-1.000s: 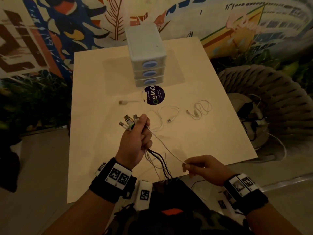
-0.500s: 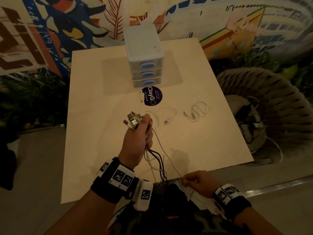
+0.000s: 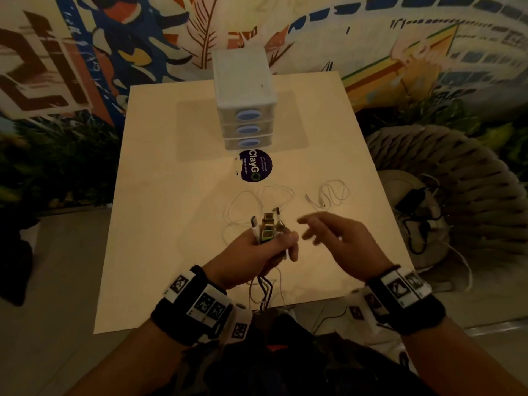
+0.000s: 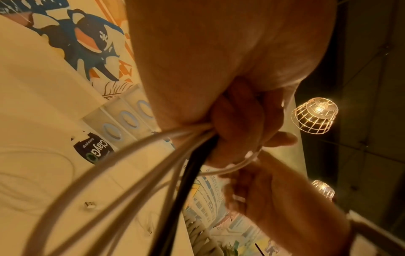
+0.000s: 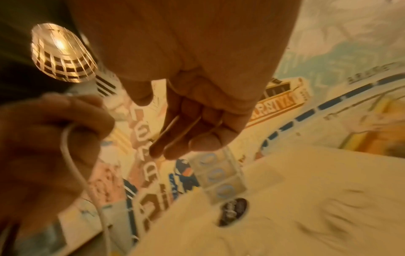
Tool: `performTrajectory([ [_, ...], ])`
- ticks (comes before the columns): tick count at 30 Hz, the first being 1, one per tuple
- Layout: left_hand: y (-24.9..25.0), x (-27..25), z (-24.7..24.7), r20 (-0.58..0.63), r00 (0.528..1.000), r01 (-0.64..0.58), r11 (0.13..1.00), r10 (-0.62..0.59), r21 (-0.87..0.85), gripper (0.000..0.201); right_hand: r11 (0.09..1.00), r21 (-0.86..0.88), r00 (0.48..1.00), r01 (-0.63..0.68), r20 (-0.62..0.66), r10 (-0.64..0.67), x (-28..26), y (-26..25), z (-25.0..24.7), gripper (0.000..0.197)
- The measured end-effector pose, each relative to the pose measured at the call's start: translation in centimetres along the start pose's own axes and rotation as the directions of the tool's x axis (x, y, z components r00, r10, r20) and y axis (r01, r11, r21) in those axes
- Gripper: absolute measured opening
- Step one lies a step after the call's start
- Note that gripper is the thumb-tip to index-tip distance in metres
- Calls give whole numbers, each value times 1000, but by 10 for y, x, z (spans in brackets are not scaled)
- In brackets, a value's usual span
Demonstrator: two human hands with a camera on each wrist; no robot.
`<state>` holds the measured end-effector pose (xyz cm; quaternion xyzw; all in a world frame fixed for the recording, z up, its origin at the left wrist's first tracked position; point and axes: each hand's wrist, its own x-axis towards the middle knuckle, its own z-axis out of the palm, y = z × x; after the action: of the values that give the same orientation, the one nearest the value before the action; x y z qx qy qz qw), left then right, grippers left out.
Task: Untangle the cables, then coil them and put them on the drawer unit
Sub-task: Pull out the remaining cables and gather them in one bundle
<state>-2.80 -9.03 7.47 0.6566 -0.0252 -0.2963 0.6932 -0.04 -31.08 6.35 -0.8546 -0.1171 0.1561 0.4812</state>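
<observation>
My left hand (image 3: 271, 248) grips a bundle of white and black cables (image 4: 188, 138) over the near middle of the table. Their connector ends (image 3: 267, 227) stick up above the fist, and the strands hang down past the table's front edge. My right hand (image 3: 311, 231) hovers just right of the left hand (image 5: 43, 138), fingers (image 5: 186, 136) loosely spread and holding nothing. Two loose white cables (image 3: 261, 200) (image 3: 333, 194) lie on the table beyond the hands. The white three-drawer unit (image 3: 244, 101) (image 4: 124, 119) (image 5: 219, 178) stands at the far middle, its top bare.
A round dark sticker (image 3: 255, 165) lies in front of the drawer unit on the pale table (image 3: 171, 224). A wicker chair (image 3: 457, 172) with a bag and more cords stands at the right. Patterned walls surround the table; caged lamps (image 4: 314, 115) hang overhead.
My right hand let go of the thin white cable it was pulling at the front edge and moved up beside the left hand. The left hand kept its bundle and shifted slightly right.
</observation>
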Motion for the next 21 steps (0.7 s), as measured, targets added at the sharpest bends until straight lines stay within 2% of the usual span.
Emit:
performTrajectory([
  [3,-1,4,8,-5,999,48,998,-48,-37,31,995,67,982,80,166,-90,23,-27,5,34],
  [5,-2,5,9,-33,997,62,992,-66,-113,28,990,91,974,106,193,-122,33,-31,8,27],
  [9,-5,2,2,-94,995,27,989,-41,-143,26,957,259,985,128,80,-153,39,-28,11,23],
  [12,-7,0,0,-194,981,-15,975,-29,-223,25,927,335,985,167,-13,-173,38,-26,10,23],
  [14,-7,1,0,-250,967,-36,953,-42,-302,29,918,361,983,167,8,-182,36,-26,11,19],
  [16,-5,4,2,-281,958,-42,950,-50,-310,35,903,402,985,149,25,-173,33,-29,12,14],
  [18,-4,6,6,-321,946,-49,952,-53,-302,41,911,374,982,175,-1,-188,30,-30,15,9],
  [21,-1,8,13,-361,932,-71,953,-42,-296,48,952,215,975,220,-87,-205,29,-31,18,8],
])
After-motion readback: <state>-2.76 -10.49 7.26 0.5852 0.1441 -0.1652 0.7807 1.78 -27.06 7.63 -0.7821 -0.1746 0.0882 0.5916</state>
